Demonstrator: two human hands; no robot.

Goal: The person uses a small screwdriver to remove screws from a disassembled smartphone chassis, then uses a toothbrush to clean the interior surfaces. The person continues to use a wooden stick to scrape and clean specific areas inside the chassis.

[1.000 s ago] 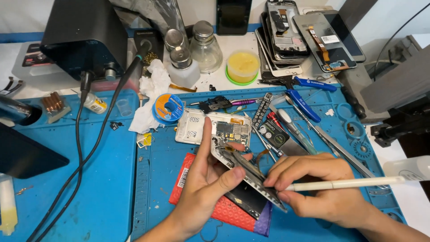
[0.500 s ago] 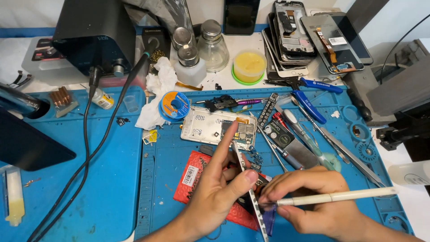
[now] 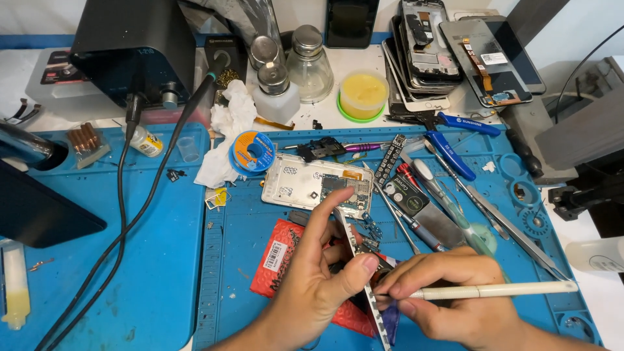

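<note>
- An opened phone [image 3: 361,276], turned edge-on to the camera, is pinched between thumb and fingers of the left hand [image 3: 318,283] at the near middle of the blue mat [image 3: 156,273].
- A white pen-like tool [image 3: 494,290] is gripped by the closed fingers of the right hand [image 3: 455,296], its tip laid against the phone's edge; what the tip touches cannot be made out, being hidden by the fingers.
- A red packet [image 3: 279,260] lies flat under both hands.
- Just beyond the hands, a white phone frame [image 3: 305,185] with an exposed board is lying on the mat.
- To the right of it, tweezers, screwdrivers and blue-handled cutters [image 3: 455,140] are scattered close by, crowding the right hand's far side.
- A solder spool [image 3: 252,151] and crumpled tissue [image 3: 224,130] are seen to the left of the frame.
- At the far edge of the worktop, glass dispenser bottles [image 3: 292,71], a yellow paste tub [image 3: 363,94] and a stack of dismantled phones [image 3: 442,52] are standing.
- A black station [image 3: 130,49] is set far left, its black cable [image 3: 130,214] trailing across the mat towards the near left.
</note>
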